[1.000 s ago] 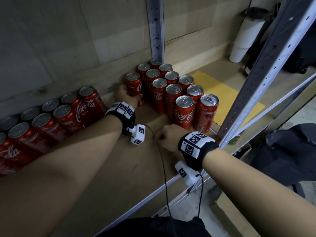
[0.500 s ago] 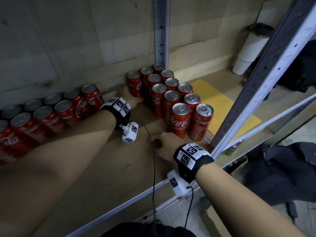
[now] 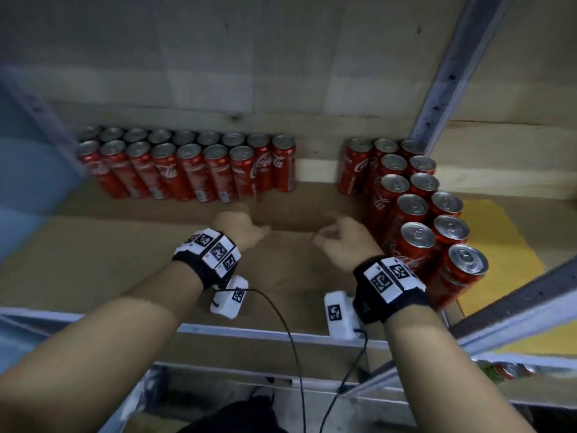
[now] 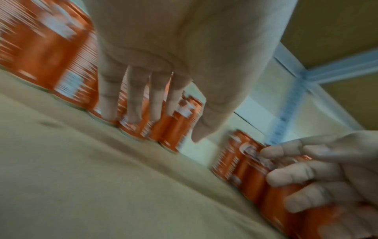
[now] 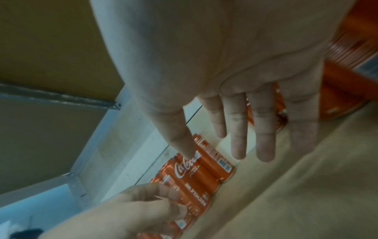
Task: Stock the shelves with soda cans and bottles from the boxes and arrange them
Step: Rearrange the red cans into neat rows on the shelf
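Two blocks of red Coca-Cola cans stand upright on the wooden shelf (image 3: pixel 93 260). A double row of cans (image 3: pixel 187 167) runs along the back wall on the left, and a right block of cans (image 3: pixel 418 207) reaches from the wall towards the front edge. My left hand (image 3: pixel 240 226) and right hand (image 3: pixel 337 234) hover side by side over the bare board between the blocks, holding nothing. In the left wrist view the left fingers (image 4: pixel 132 103) hang nearly straight before the left row. In the right wrist view the right fingers (image 5: pixel 263 137) are straight too, close beside the right block.
A grey perforated upright (image 3: pixel 446 73) rises behind the right block, and a slanted metal beam (image 3: pixel 515 304) crosses at the front right. A yellow sheet (image 3: pixel 499 251) lies right of the cans. The shelf's metal front rail (image 3: pixel 249 332) runs below my wrists.
My left hand has left the rear can of the right block and drawn back to the middle. The right hand has lifted off the board and uncurled. The view has swung left.
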